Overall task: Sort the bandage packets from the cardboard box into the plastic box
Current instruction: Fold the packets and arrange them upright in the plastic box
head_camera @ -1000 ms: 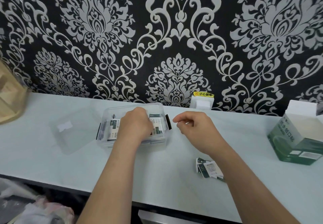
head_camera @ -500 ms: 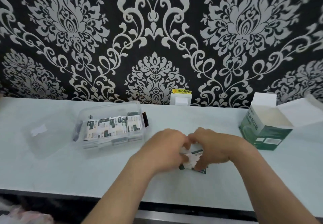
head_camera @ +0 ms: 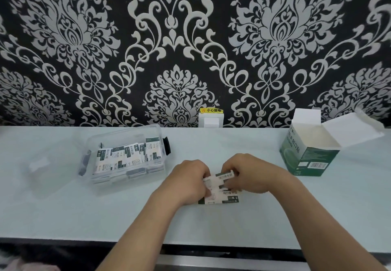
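A small stack of white and green bandage packets [head_camera: 222, 194] lies on the pale table in front of me. My left hand [head_camera: 186, 183] grips its left side and my right hand [head_camera: 251, 173] grips its top and right side, fingers curled over the packets. The clear plastic box [head_camera: 124, 154] stands to the left, open, with several packets lying in a row inside. The green and white cardboard box [head_camera: 306, 154] stands at the right with its flaps open; its inside looks white and no packets show in it.
The clear lid [head_camera: 45, 165] of the plastic box lies flat at its left. A white wall socket [head_camera: 210, 120] with a yellow warning label sits at the back edge. The patterned wall rises behind the table. The table's front edge runs just below my forearms.
My left hand left the plastic box and both hands came together on the loose packets in the middle. They now hold the gathered stack a little tidier than half a second ago.
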A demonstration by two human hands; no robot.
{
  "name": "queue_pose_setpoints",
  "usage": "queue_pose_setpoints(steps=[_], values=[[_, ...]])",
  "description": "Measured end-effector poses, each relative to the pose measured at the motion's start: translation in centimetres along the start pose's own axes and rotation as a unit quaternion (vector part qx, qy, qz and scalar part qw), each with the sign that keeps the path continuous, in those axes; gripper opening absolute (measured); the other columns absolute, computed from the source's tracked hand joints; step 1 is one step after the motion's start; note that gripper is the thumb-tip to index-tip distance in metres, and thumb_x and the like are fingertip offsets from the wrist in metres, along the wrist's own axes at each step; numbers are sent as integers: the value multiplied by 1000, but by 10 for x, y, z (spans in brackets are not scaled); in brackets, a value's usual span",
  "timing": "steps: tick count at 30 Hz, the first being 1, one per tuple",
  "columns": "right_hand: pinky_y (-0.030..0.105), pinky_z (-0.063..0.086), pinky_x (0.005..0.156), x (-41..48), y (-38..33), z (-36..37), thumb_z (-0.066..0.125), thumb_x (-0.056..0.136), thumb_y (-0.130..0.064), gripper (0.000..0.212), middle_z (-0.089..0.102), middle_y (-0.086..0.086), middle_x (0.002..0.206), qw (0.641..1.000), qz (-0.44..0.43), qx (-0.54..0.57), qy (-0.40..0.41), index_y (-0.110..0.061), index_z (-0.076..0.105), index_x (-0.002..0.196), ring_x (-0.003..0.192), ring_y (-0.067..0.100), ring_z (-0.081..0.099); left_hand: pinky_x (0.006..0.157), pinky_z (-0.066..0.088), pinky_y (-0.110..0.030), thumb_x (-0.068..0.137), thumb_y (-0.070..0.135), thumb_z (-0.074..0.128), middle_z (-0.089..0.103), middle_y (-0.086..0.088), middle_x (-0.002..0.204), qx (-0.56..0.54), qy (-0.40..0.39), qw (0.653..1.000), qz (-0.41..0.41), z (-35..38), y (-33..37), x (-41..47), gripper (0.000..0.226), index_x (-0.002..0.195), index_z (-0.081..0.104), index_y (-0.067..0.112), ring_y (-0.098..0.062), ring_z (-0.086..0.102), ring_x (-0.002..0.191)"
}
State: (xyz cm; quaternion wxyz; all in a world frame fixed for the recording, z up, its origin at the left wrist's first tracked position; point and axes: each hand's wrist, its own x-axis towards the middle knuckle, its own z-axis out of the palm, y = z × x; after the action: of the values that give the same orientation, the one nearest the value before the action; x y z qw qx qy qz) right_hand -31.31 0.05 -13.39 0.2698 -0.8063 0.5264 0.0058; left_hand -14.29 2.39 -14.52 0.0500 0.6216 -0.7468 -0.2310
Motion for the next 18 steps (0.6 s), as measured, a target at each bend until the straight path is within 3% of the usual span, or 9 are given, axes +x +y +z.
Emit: queue_pose_setpoints(steps=[3,6,8,10,13,16,18], values=[[25,48,61,-1,6,-5,61,92,-21,22,71,0,70,999,12,48,13,-5,65,78,53,4,55,53,37,-24,85,20,66,61,2,80,-1,21,1000,8,-1,-5,0,1,85,67,21,-18,57,74],[25,47,67,1,6,-6,68,86,-27,9,65,-5,80,998,-3,48,50,-18,68,85,69,8,56,56,41,-30,91,18,55,59,-2,75,13,42,999,24,2,-8,1,14,78,61,14,-23,57,73],[28,49,75,3,-1,-1,71,83,-24,13,65,-7,92,995,-35,65,69,-25,68,95,81,10,57,57,38,-32,95,22,52,56,0,72,1,51,998,38,2,-8,0,24,71,52,17,-23,55,73],[30,49,72,4,-7,1,67,86,-21,5,67,-6,83,992,-53,71,88,-25,69,85,75,10,57,58,34,-33,96,30,50,53,2,70,-12,77,995,54,2,-5,-1,29,70,47,20,-22,53,73],[34,49,65,3,-3,-4,62,89,-19,31,64,-4,65,992,-2,52,118,-25,56,60,65,14,59,63,39,-31,85,42,65,54,5,83,-12,86,994,58,-1,-3,-2,23,88,51,24,-17,52,80],[31,51,66,-2,8,-13,59,90,-19,28,67,-2,63,989,44,58,131,-20,58,62,66,16,64,72,42,-29,70,46,78,53,6,99,29,3,999,24,0,-6,-6,50,107,51,27,-14,51,90],[27,47,60,-4,13,-15,57,91,-18,21,69,3,67,985,60,88,137,-11,63,72,62,15,63,72,40,-26,70,40,81,55,7,99,16,-12,1000,7,1,-5,-8,51,110,53,27,-14,53,91]])
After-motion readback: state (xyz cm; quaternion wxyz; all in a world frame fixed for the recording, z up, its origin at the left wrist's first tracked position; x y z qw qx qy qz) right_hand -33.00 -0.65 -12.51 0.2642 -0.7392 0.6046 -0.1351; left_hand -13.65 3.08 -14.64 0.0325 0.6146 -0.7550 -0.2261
